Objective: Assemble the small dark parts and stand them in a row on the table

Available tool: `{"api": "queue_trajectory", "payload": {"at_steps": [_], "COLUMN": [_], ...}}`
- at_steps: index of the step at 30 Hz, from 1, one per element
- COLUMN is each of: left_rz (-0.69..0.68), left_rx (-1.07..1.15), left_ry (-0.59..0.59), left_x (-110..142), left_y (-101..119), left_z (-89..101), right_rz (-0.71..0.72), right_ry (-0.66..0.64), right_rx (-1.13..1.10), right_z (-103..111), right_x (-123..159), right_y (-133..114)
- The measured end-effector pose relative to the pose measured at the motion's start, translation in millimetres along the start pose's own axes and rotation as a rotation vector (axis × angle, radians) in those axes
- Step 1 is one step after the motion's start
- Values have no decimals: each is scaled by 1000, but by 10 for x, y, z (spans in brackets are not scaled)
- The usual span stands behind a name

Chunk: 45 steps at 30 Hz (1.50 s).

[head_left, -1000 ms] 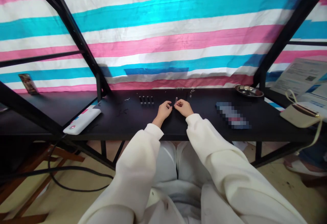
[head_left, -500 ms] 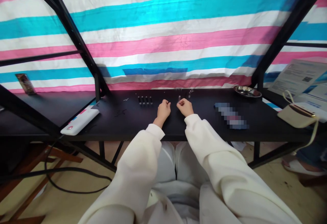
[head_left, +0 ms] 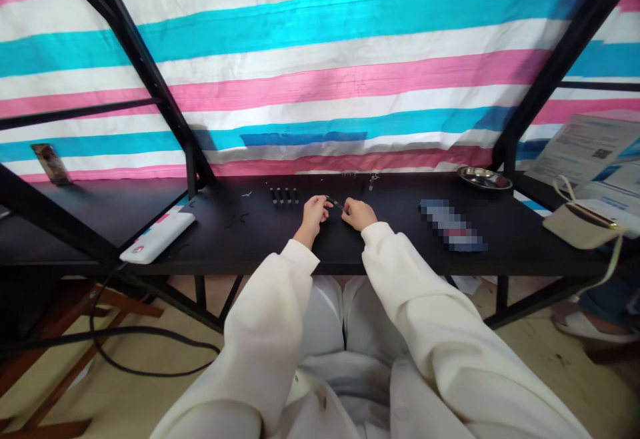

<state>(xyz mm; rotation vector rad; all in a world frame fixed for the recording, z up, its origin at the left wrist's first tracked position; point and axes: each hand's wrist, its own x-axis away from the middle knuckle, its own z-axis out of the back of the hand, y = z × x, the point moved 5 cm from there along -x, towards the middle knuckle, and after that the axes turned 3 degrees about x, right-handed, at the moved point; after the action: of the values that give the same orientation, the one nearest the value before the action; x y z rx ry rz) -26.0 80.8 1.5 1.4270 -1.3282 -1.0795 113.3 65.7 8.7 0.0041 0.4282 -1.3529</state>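
Note:
Between my two hands is a small slim dark tube point(head_left: 337, 204), tilted, with a paler section. My right hand point(head_left: 359, 214) pinches its lower right end. At its upper left end, the fingers of my left hand point(head_left: 315, 215) are closed on the black tip. To the left of my hands stands a row of several small black tubes point(head_left: 284, 196) with greyish lower ends. Beyond my hands, near the table's back edge, lie several tiny pieces point(head_left: 349, 173) and a small pale piece point(head_left: 371, 184), too small to name.
On the black table point(head_left: 240, 242) are a white oblong case point(head_left: 159, 237) at left and a blurred blue packet point(head_left: 453, 225) at right. A shiny metal dish point(head_left: 484, 178) sits at the back right. A beige bag point(head_left: 580, 225) lies farther right. Black frame bars point(head_left: 150, 72) slant upward.
The slim tube, upright in my right hand before, is now tilted across between both hands. My left hand has shifted slightly left and its fingers have come onto the tube's upper end.

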Motion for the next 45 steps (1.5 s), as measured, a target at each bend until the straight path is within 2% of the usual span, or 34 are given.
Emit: {"api": "queue_trajectory", "payload": {"at_steps": [11,21,29,35,41,45], "left_rz": [43,-115,-130,-136,-124,-137], "left_rx": [107,28,-35,-26,13,30], "left_ry": [-35,-130,-217,-94,78,123], "left_x": [-12,24,80,46,16,3], "left_y": [-11,64,90,90,98,100], "left_z": [-1,-36,-106,-22,106,146], "right_rz": [-48,-96,-124,-98,67,102], "right_ry": [-20,-4,28,124,217,262], "right_rx": [4,51,100,38,-148,-263], "right_z": [-3,45,92,100,142,181], "right_x": [7,22,36,33,59,77], "right_y": [26,27,23,47,-11,-39]}}
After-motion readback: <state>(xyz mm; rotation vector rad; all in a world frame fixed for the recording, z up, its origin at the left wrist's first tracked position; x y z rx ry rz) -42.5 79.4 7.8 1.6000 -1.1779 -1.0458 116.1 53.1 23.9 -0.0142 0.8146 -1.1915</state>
